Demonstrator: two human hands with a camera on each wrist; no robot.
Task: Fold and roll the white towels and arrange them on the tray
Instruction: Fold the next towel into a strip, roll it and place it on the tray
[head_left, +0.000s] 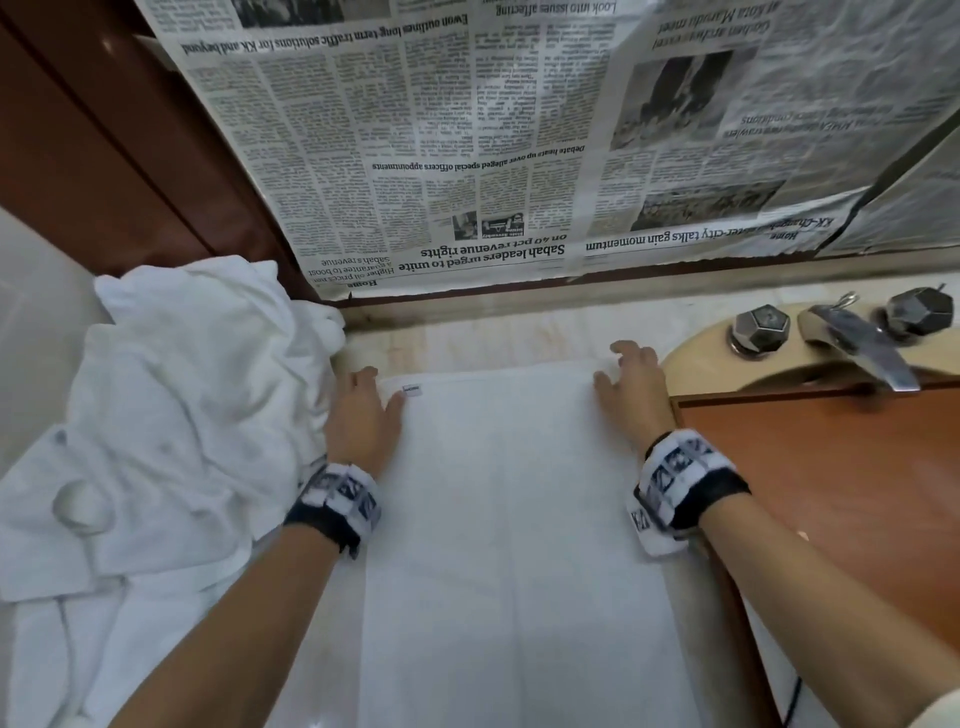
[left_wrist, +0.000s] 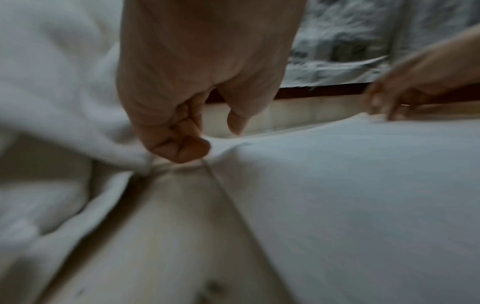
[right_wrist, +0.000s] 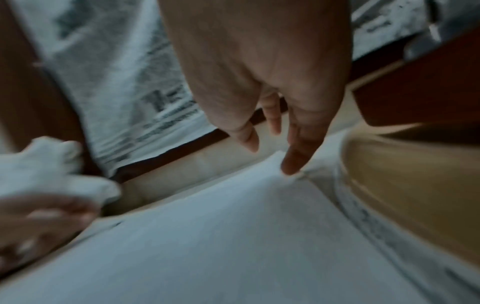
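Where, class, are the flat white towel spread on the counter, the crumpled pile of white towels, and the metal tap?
Flat white towel (head_left: 498, 499), head view, on its smooth middle.
Crumpled pile of white towels (head_left: 187, 405), head view, on the heaped folds.
Metal tap (head_left: 862, 343), head view, on the spout.

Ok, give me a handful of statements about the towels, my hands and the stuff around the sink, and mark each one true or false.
1. A white towel lies spread flat on the counter between the two hands. True.
2. The left hand is at the towel's far left corner, near its small label. True.
3. The heap of crumpled white towels sits on the right, beside the tap. False: it lies on the left, beside the left hand.
4. The right hand grips a tap handle. False: its fingers are on the flat towel's far right corner.
5. Newspaper covers the surface behind the counter. True.
6. The flat towel is already rolled. False: it is still unrolled.
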